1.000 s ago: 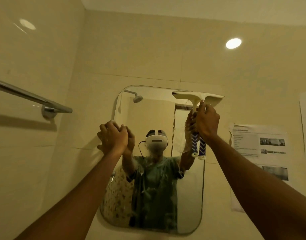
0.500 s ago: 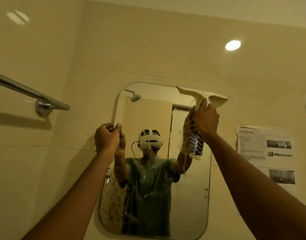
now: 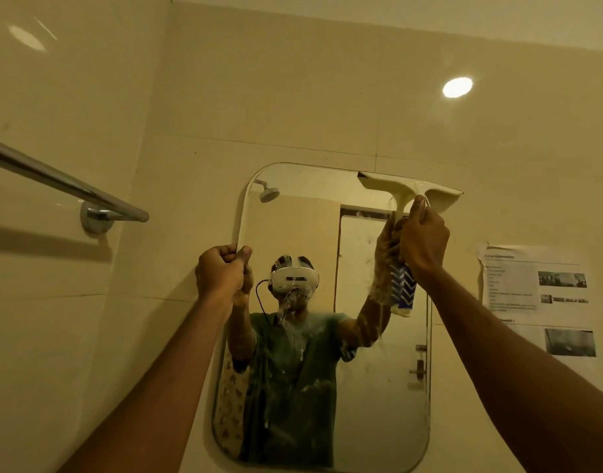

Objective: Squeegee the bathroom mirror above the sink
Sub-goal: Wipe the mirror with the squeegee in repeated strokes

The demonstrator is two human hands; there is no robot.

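Observation:
A rounded rectangular mirror (image 3: pixel 375 397) hangs on the tiled wall, streaked with white foam down its middle. My right hand (image 3: pixel 424 237) grips the blue-and-white handle of a white squeegee (image 3: pixel 395 187), whose blade lies flat against the mirror's top right corner. My left hand (image 3: pixel 222 272) is closed around the mirror's left edge, at mid-height. The glass reflects a person wearing a white headset, with both arms raised.
A chrome towel bar (image 3: pixel 66 184) juts out from the left wall at about head height. Printed paper notices (image 3: pixel 535 285) are stuck on the wall right of the mirror. A ceiling light (image 3: pixel 457 87) is reflected in the glossy tiles.
My left hand has slid from the mirror's face to its left edge and gripped it. The squeegee has stayed at the top right corner, tilting slightly, while the view shifted a little.

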